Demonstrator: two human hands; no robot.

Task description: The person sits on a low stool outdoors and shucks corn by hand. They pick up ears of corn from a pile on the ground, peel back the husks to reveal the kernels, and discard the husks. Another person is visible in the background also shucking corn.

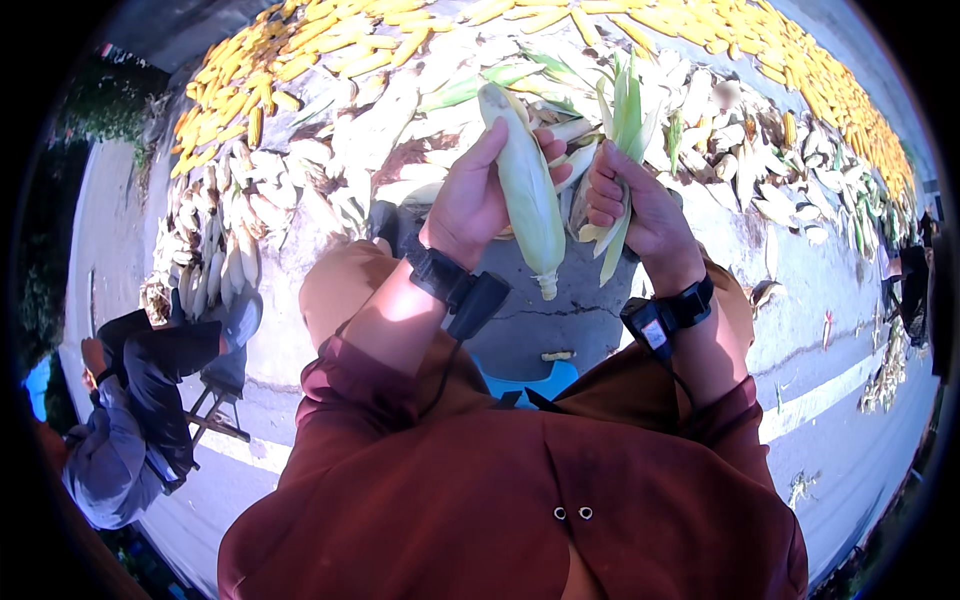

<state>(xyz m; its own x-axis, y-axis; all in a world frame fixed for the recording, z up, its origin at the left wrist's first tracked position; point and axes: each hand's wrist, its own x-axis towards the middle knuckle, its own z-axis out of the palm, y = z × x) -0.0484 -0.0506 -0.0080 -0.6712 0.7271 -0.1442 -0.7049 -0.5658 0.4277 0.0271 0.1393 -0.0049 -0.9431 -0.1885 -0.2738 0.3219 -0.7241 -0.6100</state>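
My left hand [474, 184] holds an ear of corn in pale green husk [527, 199], its stem end pointing down towards me. Fingers of that hand wrap behind the ear near its top. To the right, my right hand [637, 195] grips a bunch of loose green husk leaves [628, 124], which stick out above and below the fist. A narrow gap lies between the leaves and the ear. Both wrists wear black straps with small devices. Beyond the hands spreads a heap of corn husks and unpeeled ears [450, 161].
Husked yellow cobs [337, 37] lie in a wide arc behind the heap. A person [142, 375] sits on a low stool at the left, near more husk-covered ears [240, 255]. Part of another person shows at the far right. Something blue [555, 375] is between my legs.
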